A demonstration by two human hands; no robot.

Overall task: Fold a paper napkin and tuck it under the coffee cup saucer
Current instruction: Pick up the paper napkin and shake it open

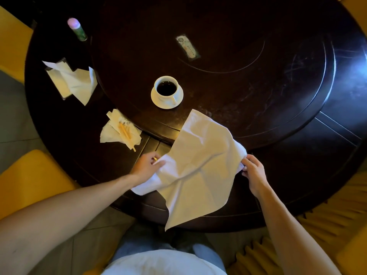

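A large white napkin point(196, 161) lies spread and creased over the near part of the dark round table point(297, 155), one corner hanging past the table's front edge. My left hand point(146, 165) pinches its left corner. My right hand point(254, 171) pinches the bunched right corner. Beyond the napkin's far corner stands a white coffee cup point(166, 88) full of dark coffee on a white saucer point(158, 102), apart from the napkin.
A crumpled tissue with a pair of chopsticks point(121, 132) lies to the left. Further left sits a tissue holder with loose tissues point(73, 82). A green bottle with a pink cap point(77, 29) stands at the back left. A label point(187, 47) lies on the turntable. Yellow chairs point(29, 179) surround the table.
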